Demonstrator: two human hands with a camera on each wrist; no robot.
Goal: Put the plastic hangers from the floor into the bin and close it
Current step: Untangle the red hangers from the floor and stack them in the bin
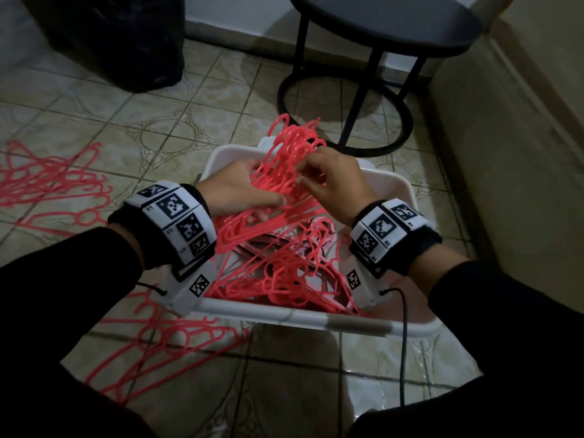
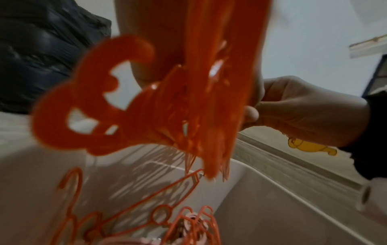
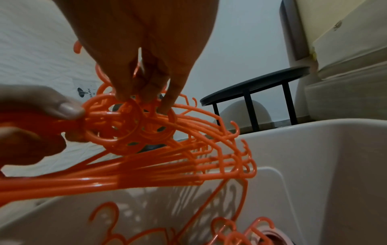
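A white plastic bin [image 1: 284, 315] stands on the tiled floor, with several pink-red hangers [image 1: 284, 273] tangled inside it. Above its far half, both hands hold one bundle of hangers [image 1: 292, 147] with the hooks pointing away from me. My left hand [image 1: 252, 197] grips the bundle's arms from the left. My right hand [image 1: 316, 178] pinches the hook ends. In the right wrist view its fingertips [image 3: 123, 94] press on the orange rings of the bundle [image 3: 130, 126], with the left thumb [image 3: 62, 107] beside them. More hangers lie on the floor at left [image 1: 53, 181] and near left [image 1: 164, 346].
A black round side table [image 1: 379, 30] stands just beyond the bin. A black bag [image 1: 104, 42] sits at the far left. A beige upholstered edge [image 1: 521, 153] runs along the right. A black cable [image 1: 404, 343] hangs from my right wrist over the bin's near rim.
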